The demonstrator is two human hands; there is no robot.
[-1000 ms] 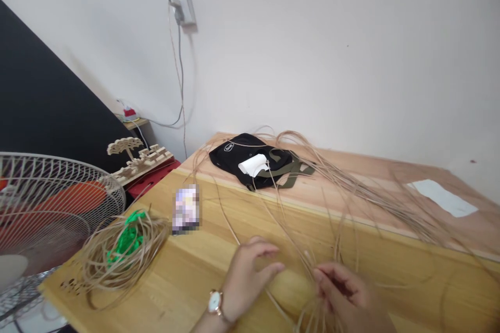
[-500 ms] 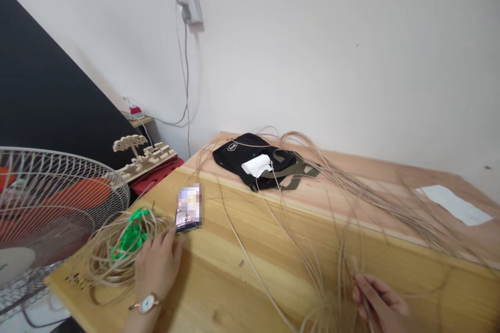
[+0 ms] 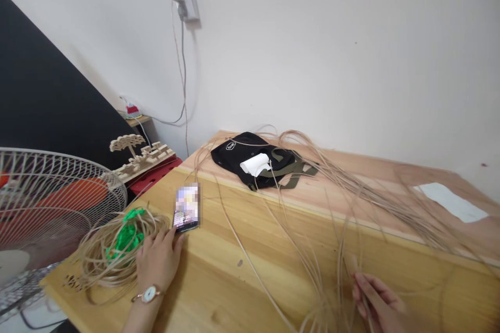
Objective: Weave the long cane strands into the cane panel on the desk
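My left hand (image 3: 159, 259), with a watch (image 3: 149, 294) on the wrist, lies palm down with its fingers stretched out. Its fingertips reach the lower left corner of a smartphone (image 3: 186, 210) with a lit, partly blurred screen. Beside that hand is a coil of thin rattan-like strands (image 3: 94, 257) with a green wrap (image 3: 127, 239) at its middle. At the lower right, my right hand (image 3: 378, 299) pinches a thin pale strand (image 3: 349, 269). More loose strands (image 3: 318, 283) spread out to its left and run off the bottom edge.
A black bag (image 3: 238, 158) with a white paper (image 3: 255, 165) on it rests at the back of the wooden table (image 3: 250, 239). Long strands (image 3: 351, 187) stretch rightward to a white sheet (image 3: 451, 202). On the left stand a fan (image 3: 58, 208) and a wooden model (image 3: 144, 158).
The view has shifted slightly, so most things sit a little further left. Both hands keep nearly the same pose; the left still rests at the phone's corner and the right still pinches the strand.
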